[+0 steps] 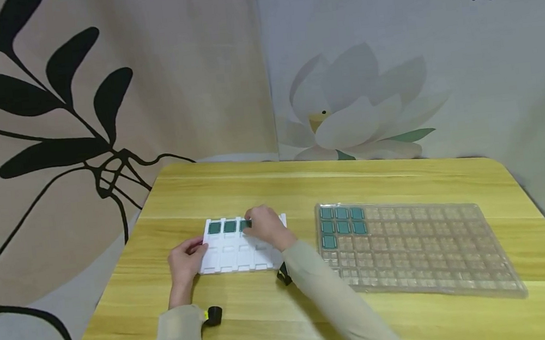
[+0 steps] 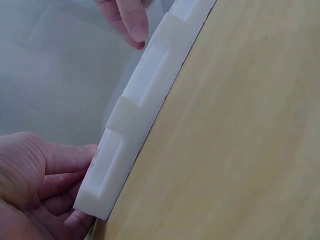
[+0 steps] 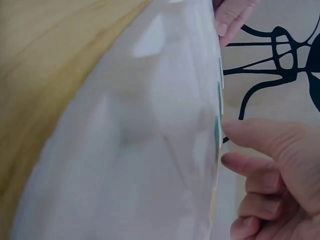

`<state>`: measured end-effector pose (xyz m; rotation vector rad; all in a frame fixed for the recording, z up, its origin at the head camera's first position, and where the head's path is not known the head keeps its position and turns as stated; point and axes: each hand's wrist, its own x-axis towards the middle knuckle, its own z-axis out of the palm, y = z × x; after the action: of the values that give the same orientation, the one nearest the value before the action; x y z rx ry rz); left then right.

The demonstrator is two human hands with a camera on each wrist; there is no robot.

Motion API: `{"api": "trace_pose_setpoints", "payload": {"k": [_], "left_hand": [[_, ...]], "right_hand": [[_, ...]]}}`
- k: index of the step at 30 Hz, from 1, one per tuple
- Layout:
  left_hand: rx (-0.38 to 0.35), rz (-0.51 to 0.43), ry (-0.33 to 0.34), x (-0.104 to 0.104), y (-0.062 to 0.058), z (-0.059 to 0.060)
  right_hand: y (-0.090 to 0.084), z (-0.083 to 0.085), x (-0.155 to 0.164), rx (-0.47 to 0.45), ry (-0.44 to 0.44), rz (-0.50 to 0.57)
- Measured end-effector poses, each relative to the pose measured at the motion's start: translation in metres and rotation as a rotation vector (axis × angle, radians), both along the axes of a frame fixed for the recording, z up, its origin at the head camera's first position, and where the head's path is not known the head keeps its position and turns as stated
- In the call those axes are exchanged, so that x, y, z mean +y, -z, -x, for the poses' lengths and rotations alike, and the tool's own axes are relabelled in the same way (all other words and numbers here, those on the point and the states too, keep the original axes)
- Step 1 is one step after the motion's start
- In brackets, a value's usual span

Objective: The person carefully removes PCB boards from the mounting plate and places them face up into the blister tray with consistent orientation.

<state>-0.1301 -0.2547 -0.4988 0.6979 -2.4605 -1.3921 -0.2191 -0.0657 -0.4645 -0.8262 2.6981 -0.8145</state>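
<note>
Backdrop: printed cloth hangs behind the surface (image 1: pixel 286 311) — black leaves on tan at the left, a pale lotus on grey at the right.
Surface: light wood with rounded far corners, carrying two trays side by side.
White tray: the white tray (image 1: pixel 240 245) lies left of centre, with rows of shallow pockets; its far row holds green squares, and the first green square (image 1: pixel 214 228) and the second green square (image 1: pixel 230 226) sit next to each other in the leftmost pockets.
Left hand: the left hand (image 1: pixel 186 260) rests at the white tray's near-left corner; in the left wrist view its fingers (image 2: pixel 65 160) lie curled against the tray's notched edge, touching it — a light holding grip on the corner.
Right hand: the right hand (image 1: pixel 265 228) reaches over the far row of the white tray, fingers bent down onto the third green square (image 1: pixel 245 225), which shows just beside the fingertips; whether this grip pinches the square or only presses it, I cannot tell.
Clear tray: the clear tray (image 1: pixel 418 246) lies well to the right, a grid of many small cells, with more green squares (image 1: pixel 342 220) in its far-left corner.
Sleeves: beige sleeves (image 1: pixel 334 295) cover both forearms.
</note>
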Motion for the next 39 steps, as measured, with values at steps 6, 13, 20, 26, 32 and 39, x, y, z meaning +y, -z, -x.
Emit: {"api": "trace_pose_setpoints", "payload": {"k": [6,13,20,26,32,39], "left_hand": [[0.003,0.011,0.002,0.0,-0.001,-0.001],[0.018,0.011,0.0,0.001,0.001,0.0],[0.005,0.005,-0.006,0.001,0.002,0.0],[-0.016,-0.012,0.0,0.0,0.0,0.0],[-0.012,-0.014,0.008,-0.002,0.0,0.0],[-0.014,-0.002,0.01,-0.002,0.001,0.0]], "right_hand": [[0.005,0.003,-0.005,0.0,0.025,-0.039],[0.005,0.002,-0.007,0.0,0.043,-0.07],[0.004,0.003,-0.007,-0.012,0.039,-0.073],[0.001,0.002,-0.004,0.001,0.031,-0.074],[-0.006,-0.002,0.005,-0.006,0.044,-0.052],[-0.009,-0.008,0.019,0.0,0.06,-0.02]]}}
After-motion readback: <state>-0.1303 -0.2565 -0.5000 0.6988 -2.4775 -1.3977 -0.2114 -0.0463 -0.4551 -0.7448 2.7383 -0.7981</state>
